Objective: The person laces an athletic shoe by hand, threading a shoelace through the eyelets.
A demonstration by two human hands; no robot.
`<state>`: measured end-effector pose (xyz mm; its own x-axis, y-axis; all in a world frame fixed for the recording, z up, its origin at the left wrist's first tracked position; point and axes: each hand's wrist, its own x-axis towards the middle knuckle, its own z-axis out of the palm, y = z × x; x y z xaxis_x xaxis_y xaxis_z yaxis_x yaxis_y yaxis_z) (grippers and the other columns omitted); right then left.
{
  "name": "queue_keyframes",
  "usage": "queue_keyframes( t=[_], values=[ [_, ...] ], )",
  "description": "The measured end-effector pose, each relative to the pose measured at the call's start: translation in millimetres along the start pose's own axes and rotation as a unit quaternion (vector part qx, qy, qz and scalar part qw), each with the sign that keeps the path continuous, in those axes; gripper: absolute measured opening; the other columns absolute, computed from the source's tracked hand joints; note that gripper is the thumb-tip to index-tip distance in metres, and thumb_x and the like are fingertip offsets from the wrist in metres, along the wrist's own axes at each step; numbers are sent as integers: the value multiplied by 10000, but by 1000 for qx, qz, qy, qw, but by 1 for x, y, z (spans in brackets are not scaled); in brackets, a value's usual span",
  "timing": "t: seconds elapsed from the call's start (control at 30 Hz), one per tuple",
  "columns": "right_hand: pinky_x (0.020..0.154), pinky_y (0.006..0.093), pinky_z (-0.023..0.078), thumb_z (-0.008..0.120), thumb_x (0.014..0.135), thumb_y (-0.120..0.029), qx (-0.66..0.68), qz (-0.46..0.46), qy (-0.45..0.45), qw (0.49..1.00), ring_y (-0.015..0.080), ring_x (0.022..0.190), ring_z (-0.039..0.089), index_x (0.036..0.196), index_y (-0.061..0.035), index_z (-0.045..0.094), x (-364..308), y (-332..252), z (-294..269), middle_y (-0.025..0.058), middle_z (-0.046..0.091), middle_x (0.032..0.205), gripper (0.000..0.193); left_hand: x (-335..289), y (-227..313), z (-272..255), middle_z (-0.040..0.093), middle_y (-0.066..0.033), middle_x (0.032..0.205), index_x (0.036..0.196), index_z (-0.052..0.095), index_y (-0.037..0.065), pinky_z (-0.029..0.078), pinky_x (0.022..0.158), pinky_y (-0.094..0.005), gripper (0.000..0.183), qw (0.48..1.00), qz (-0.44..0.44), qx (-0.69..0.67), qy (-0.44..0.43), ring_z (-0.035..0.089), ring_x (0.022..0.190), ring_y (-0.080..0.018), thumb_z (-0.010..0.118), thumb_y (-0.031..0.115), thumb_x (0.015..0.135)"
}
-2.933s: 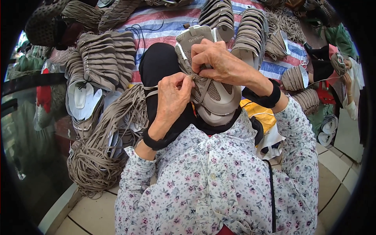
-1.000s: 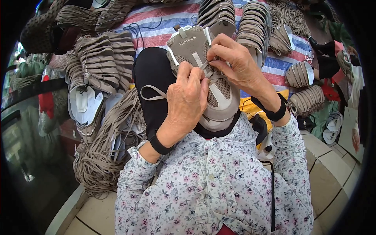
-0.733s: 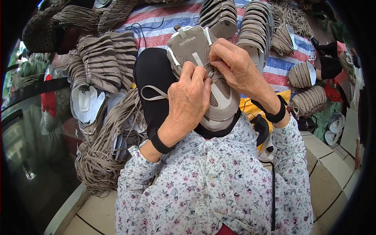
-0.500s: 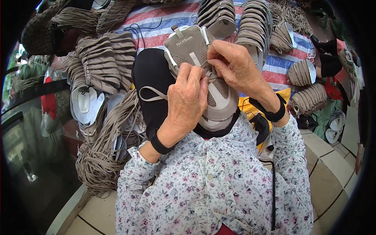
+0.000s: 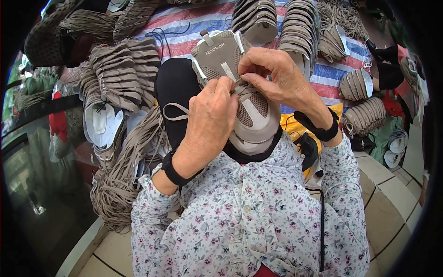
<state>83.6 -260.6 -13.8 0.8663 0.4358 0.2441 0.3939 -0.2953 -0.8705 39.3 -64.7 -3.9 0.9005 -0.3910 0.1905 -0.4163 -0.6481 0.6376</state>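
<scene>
L hand [image 5: 210, 122] n R hand [image 5: 277, 78] nearly tgthr, both pinching lace [image 5: 179, 106] atop taupe shoe upper [image 5: 262, 125] rn

text: one pale printed word [image 5: 215, 49] | on: taupe shoe tongue [image 5: 216, 59] | script: Latin

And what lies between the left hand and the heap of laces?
The black-clothed knee, with a lace loop over it, lies between the left hand and the heap of laces in the head view.
</scene>
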Motion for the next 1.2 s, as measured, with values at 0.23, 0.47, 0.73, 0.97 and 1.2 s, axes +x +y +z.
queue_keyframes(
  t=[0.23,0.47,0.73,0.97,1.2],
  values=[
    [621,313,493,668,819,9,42,40,0,998,195,680,616,889,35,607,-1,6,0,109,600,776,96,-8,9,-7,587,-101,962,970,582,-21,546,528,-244,205,996,-73,-45,6,676,655,-160,695,-71,807],
    [610,339,472,636,838,27,-59,-15,80,995,215,667,597,889,31,620,2,6,-4,116,591,776,54,-16,5,11,562,-87,975,945,585,-13,524,503,-236,180,996,-51,-37,59,633,609,-124,693,-70,812],
    [629,351,463,621,867,22,-127,-59,87,986,287,700,579,902,31,610,-2,10,-7,128,567,802,37,-11,2,14,580,-78,942,929,590,-24,461,471,-213,136,993,-53,-80,75,616,584,-92,678,-57,831],
    [590,338,478,565,977,-97,27,146,16,989,190,668,626,917,12,602,-5,16,-11,89,623,796,130,-8,7,5,622,-44,865,937,597,-34,475,492,-192,81,975,-104,-181,71,596,549,-65,653,-36,878],
    [764,286,610,495,1041,-171,536,209,107,811,237,906,720,1100,27,561,-10,68,-40,173,689,1047,217,-8,-18,-28,622,-16,659,923,642,-59,463,487,-197,118,918,-247,-306,-58,598,535,-59,641,59,924]
  ],
)
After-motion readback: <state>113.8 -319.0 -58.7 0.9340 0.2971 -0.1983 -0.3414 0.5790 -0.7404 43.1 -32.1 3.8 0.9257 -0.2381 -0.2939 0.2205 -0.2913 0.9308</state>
